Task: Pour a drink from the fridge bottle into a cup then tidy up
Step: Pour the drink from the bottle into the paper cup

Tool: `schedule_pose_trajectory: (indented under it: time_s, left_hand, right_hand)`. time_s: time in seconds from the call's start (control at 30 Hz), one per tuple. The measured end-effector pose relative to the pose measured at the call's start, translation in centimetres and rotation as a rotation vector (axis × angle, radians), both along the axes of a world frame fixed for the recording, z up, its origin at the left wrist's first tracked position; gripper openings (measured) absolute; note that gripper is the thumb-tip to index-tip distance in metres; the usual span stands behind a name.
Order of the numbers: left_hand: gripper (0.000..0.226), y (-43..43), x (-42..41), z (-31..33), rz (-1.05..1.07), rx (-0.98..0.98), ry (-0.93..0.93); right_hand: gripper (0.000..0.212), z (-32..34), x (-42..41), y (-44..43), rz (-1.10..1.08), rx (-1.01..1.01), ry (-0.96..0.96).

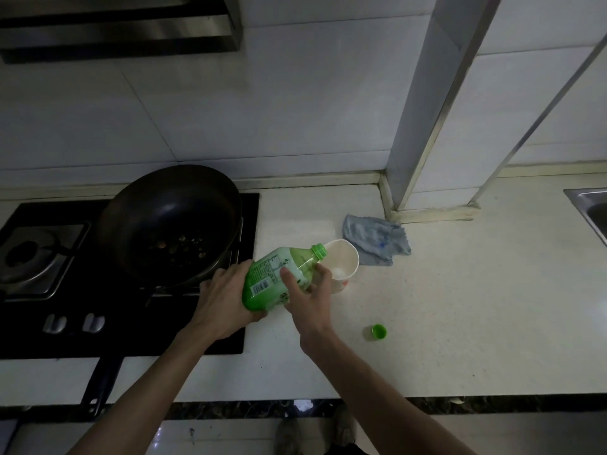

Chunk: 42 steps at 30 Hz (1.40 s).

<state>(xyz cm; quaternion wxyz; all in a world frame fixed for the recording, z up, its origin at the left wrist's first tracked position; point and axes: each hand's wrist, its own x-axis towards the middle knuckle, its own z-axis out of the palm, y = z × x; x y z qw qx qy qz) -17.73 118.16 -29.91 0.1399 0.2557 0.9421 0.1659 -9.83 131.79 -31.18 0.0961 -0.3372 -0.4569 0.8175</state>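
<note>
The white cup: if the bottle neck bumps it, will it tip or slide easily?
The cup looks thin-walled, probably paper, with little drink visible inside, so it is likely light and could tip or slide if the bottle nudges its rim. A firm squeeze would probably dent its wall.

We see a dark wok (170,221) on the black hob (33,339) at the left of the pale bench (460,307), with dark scraps in its bottom. A crumpled grey cloth (374,239) lies near the tiled column (427,110). A steel sink (591,208) shows far right, and a range hood (115,27) hangs above.
</note>
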Motion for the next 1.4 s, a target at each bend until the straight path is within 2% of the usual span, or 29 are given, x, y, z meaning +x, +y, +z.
schedule_pose_trajectory:
  time_s: [0.2, 0.73, 0.97, 1.2, 1.4]
  left_hand:
    - [0.073, -0.3, -0.5, 1.2, -0.047, 0.087, -0.070]
    - [0.061, 0.4, -1.1, 2.7, -0.053, -0.063, 0.062]
    - [0.062, 0.1, -1.7, 2.4, -0.077, -0.066, 0.096]
    - [0.069, -0.4, -2.0, 2.2, -0.083, -0.065, 0.104]
    - [0.073, -0.5, -2.0, 2.1, -0.077, -0.074, 0.085]
  right_hand:
    - [0.044, 0.4, 0.0, -0.4, -0.032, -0.076, -0.021]
    - [0.034, 1.9, -0.2, 0.3, -0.035, -0.185, -0.044]
    - [0.047, 1.8, -0.4, 0.0, -0.049, -0.199, -0.054]
    - [0.041, 1.7, -0.4, -0.3, -0.057, -0.247, -0.045]
    - [0.048, 1.6, -0.6, -0.4, -0.056, -0.246, -0.053]
